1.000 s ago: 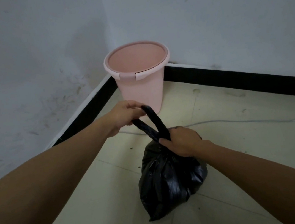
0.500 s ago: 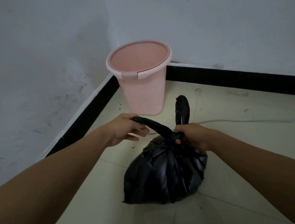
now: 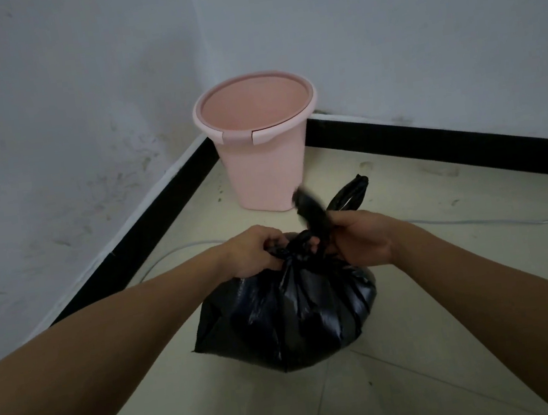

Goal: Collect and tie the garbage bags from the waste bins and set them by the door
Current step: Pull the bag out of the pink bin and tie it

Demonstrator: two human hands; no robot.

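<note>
A black garbage bag point(image 3: 289, 312) is seen resting on the pale tiled floor point(image 3: 220, 403), in front of a pink waste bin point(image 3: 260, 150) that stands upright in the corner of the room, where two whitish walls point(image 3: 47, 114) are met by a black skirting board point(image 3: 448, 148). The bag is well filled and its mouth is gathered into a bunched knot at the top. The left hand point(image 3: 254, 253) is closed on the plastic at the left side of the knot, with the fingers curled around the bunched material. The right hand point(image 3: 361, 239) is clamped on the right side of the knot, and two handle loops of the bag are held up through its grip: one loop point(image 3: 350, 194) stands clear and sharp, tilted to the right, while the other point(image 3: 309, 208) is blurred and leans toward the bin. The blurred loop is seen just in front of the lower right edge of the bin; whether the two touch cannot be told. The bin holds no liner and its inside is bare pink. A thin pale cable point(image 3: 474, 222) is laid across the floor behind the hands, between the bag and the bin. Both forearms are stretched forward from the lower corners of the view.
</note>
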